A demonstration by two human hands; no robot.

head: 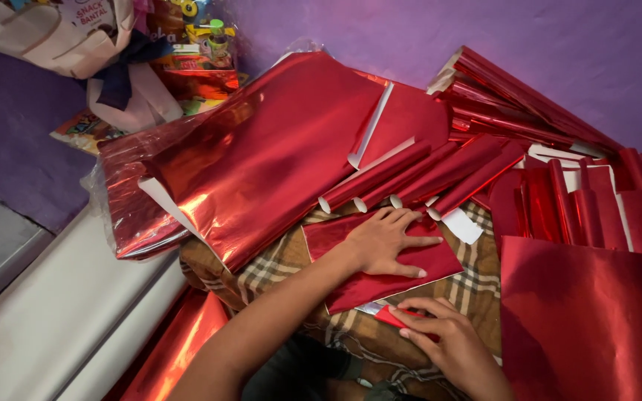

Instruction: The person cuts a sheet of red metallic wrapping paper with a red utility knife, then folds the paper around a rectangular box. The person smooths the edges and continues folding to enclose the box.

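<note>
A shiny red foil sheet (pixel 410 276) lies on a brown checked cloth (pixel 276 260) in front of me. My left hand (pixel 388 241) rests flat on the sheet with its fingers spread, pressing it down. My right hand (pixel 443 334) is at the sheet's near edge, its fingertips pinching a folded red corner. Several rolled red foil tubes (pixel 417 174) lie just beyond my left hand, touching the far edge of the cloth.
A large stack of red foil sheets (pixel 254 148) in clear plastic lies at the left. More flat and rolled red foil (pixel 574 193) is piled at the right, with a big sheet (pixel 581 319) nearest. Bags and packages (pixel 113 52) lean against the purple wall (pixel 559 44).
</note>
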